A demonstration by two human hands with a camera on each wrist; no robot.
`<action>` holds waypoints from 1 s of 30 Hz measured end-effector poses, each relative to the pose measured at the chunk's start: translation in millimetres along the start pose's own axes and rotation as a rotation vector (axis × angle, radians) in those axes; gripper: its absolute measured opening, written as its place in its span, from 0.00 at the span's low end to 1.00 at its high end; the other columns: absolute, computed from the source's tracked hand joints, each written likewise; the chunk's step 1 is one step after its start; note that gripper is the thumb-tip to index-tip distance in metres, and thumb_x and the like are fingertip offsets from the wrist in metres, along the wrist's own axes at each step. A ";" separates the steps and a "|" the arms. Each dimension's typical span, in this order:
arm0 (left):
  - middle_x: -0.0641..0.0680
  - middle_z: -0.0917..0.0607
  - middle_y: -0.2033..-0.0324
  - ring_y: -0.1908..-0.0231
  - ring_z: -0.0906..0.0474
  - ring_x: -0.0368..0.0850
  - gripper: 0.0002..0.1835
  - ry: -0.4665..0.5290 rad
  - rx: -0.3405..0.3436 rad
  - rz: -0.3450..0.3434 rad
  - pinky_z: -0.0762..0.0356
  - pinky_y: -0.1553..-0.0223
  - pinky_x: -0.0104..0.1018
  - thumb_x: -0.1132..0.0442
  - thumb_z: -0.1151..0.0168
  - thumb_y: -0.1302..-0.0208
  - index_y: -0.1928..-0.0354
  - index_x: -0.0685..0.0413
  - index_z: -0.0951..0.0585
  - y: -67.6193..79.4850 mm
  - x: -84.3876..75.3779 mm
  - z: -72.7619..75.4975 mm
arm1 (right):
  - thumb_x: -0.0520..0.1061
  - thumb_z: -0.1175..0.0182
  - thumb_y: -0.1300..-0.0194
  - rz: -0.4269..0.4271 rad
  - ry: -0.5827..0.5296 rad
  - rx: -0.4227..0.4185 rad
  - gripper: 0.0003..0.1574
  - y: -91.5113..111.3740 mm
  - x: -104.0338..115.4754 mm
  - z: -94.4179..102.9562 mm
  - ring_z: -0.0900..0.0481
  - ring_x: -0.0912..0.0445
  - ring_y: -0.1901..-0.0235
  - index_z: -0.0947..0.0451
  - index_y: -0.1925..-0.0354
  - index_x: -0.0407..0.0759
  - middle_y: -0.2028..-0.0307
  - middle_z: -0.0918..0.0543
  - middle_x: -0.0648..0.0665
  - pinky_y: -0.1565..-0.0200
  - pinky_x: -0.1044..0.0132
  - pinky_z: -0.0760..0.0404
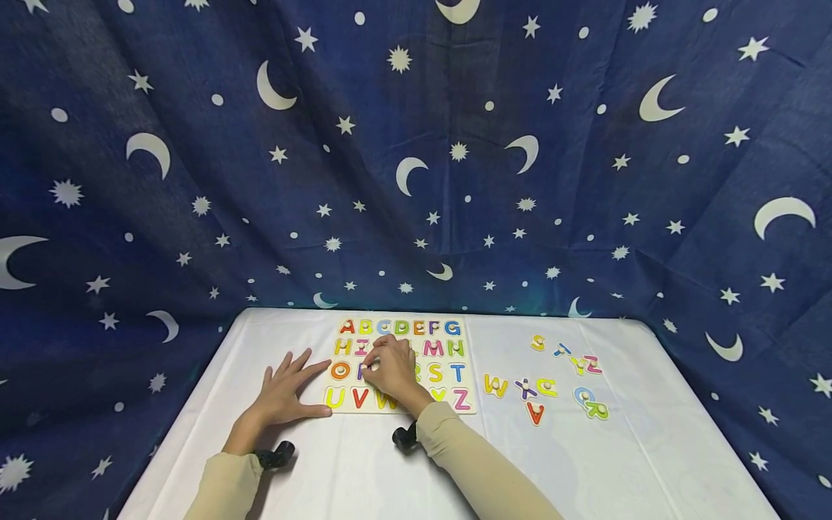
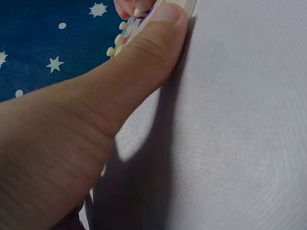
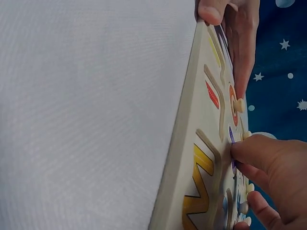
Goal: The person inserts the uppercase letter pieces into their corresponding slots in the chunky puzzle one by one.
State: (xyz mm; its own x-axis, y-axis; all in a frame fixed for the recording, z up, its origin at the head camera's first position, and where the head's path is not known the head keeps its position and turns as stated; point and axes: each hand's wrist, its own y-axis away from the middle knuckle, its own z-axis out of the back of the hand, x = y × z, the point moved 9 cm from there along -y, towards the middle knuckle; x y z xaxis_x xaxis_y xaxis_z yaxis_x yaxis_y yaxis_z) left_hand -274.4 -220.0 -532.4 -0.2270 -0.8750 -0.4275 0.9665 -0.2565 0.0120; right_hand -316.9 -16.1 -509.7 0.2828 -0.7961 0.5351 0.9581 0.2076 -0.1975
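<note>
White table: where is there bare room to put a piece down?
Bare white table: right of the green R piece, out to the table's edge; also beyond the left hand, left of the board. Crowded: around the red A piece, and the board beneath the right hand.

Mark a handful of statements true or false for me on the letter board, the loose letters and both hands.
1. The right hand is at the purple letter beside the orange O. True.
2. The left hand is well away from the board. False: the left hand touches the board's edge.
3. The orange O has a knob. True.
4. The W slot is filled. False: the W slot is empty.
5. Loose letters lie right of the board. True.
</note>
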 end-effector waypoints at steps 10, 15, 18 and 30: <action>0.67 0.41 0.23 0.24 0.56 0.78 0.56 -0.015 0.002 0.004 0.66 0.33 0.83 0.28 0.22 0.60 0.27 0.41 0.27 1.2 -2.1 2.3 | 0.51 0.22 0.47 -0.006 -0.006 -0.016 0.06 1.2 -0.9 0.3 0.29 0.50 0.50 0.12 0.74 0.60 0.46 0.21 0.55 0.51 0.55 0.30; 0.68 0.41 0.23 0.25 0.56 0.79 0.56 -0.010 0.001 0.005 0.66 0.34 0.84 0.28 0.22 0.60 0.27 0.42 0.26 2.2 -3.0 3.0 | 0.51 0.22 0.47 -0.002 0.000 -0.009 0.06 1.6 -0.1 -0.1 0.29 0.51 0.50 0.12 0.73 0.59 0.47 0.19 0.55 0.54 0.57 0.31; 0.68 0.41 0.23 0.25 0.56 0.79 0.56 -0.009 -0.002 0.004 0.65 0.34 0.84 0.28 0.22 0.61 0.28 0.43 0.26 2.1 -2.7 3.1 | 0.52 0.22 0.46 0.014 0.012 0.011 0.05 1.5 1.8 -0.3 0.28 0.50 0.50 0.10 0.70 0.59 0.46 0.19 0.55 0.57 0.58 0.32; 0.68 0.40 0.23 0.25 0.56 0.79 0.56 -0.002 -0.018 -0.004 0.65 0.34 0.84 0.28 0.21 0.62 0.28 0.42 0.26 1.6 -2.6 2.8 | 0.44 0.27 0.37 0.226 -0.169 0.120 0.15 -3.1 -3.4 41.5 0.20 0.49 0.56 0.12 0.51 0.44 0.51 0.13 0.46 0.53 0.55 0.23</action>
State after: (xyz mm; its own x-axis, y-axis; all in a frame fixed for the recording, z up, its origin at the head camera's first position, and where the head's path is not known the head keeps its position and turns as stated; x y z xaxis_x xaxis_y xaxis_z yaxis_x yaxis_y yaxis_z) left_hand -272.6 -219.3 -528.8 -0.2307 -0.8747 -0.4262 0.9676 -0.2524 -0.0058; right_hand -318.9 9.5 -476.8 0.4835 -0.6186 0.6193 0.8658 0.4421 -0.2343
